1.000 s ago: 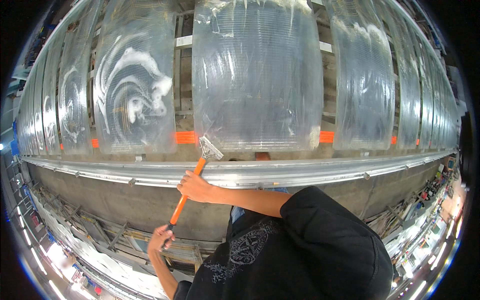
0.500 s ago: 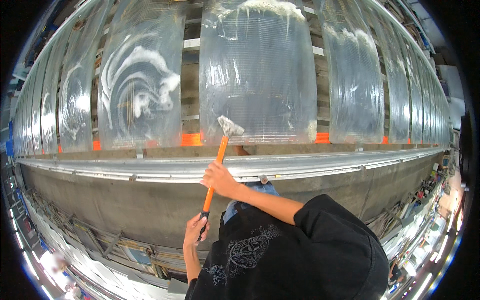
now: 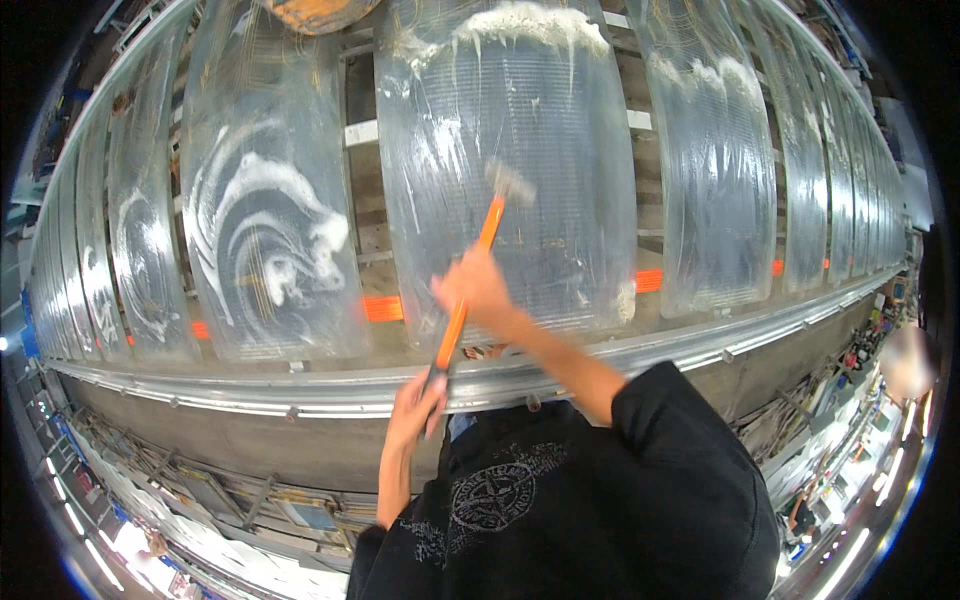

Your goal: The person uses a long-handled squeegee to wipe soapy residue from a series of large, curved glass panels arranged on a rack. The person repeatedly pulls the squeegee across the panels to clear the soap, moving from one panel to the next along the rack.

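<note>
Here, both hands grip an orange-handled hammer (image 3: 470, 290): the right hand (image 3: 478, 292) is clenched around the middle of the shaft, and the left hand (image 3: 418, 392) is closed on its lower end. Beyond the right hand, the blurred hammer head sits over a plastic-wrapped panel (image 3: 540, 140), above a metal rail (image 3: 250, 385).

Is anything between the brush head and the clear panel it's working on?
Nothing visible. Both hands, left hand low and right hand higher, grip the orange-handled brush; its blurred head lies over the clear panel, contact unclear.
</note>
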The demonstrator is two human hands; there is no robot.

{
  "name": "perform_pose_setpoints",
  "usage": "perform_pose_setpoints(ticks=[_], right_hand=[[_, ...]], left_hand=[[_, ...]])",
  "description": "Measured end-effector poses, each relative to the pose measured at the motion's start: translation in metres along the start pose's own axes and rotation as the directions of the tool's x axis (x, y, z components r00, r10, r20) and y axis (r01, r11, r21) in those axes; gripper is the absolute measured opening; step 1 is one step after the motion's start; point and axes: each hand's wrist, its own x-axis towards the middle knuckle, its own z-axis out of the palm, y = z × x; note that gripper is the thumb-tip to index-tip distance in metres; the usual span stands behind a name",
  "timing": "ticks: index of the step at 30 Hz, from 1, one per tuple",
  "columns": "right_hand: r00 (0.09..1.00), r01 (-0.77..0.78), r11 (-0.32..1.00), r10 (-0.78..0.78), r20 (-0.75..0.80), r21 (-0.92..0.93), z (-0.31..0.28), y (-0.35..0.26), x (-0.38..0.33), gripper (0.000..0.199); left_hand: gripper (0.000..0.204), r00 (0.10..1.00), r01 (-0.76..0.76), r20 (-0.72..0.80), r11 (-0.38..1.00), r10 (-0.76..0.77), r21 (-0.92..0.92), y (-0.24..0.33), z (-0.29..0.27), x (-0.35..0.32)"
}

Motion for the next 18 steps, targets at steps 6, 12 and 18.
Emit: perform_pose_setpoints(ticks=[6, 12, 18], right_hand=[[0.984, -0.089, 0.953, 0.039, 0.174, 0.289, 0.005, -0.141, -0.051, 0.008], [0.995, -0.067, 0.996, 0.062, -0.081, -0.065, -0.013, 0.052, 0.046, 0.028], [0.860, -0.508, 0.824, 0.469, -0.203, -0.249, -0.077, 0.170, 0.070, 0.079]], left_hand=[[0.037, 0.929, 0.362, -0.042, 0.926, -0.368, -0.103, -0.101, -0.069, -0.103], [0.044, 0.998, 0.034, 0.057, 0.999, -0.034, -0.001, 0.065, 0.018, 0.038], [0.028, 0.985, -0.132, 0.090, 0.978, 0.148, -0.162, 0.169, 0.052, 0.066]])
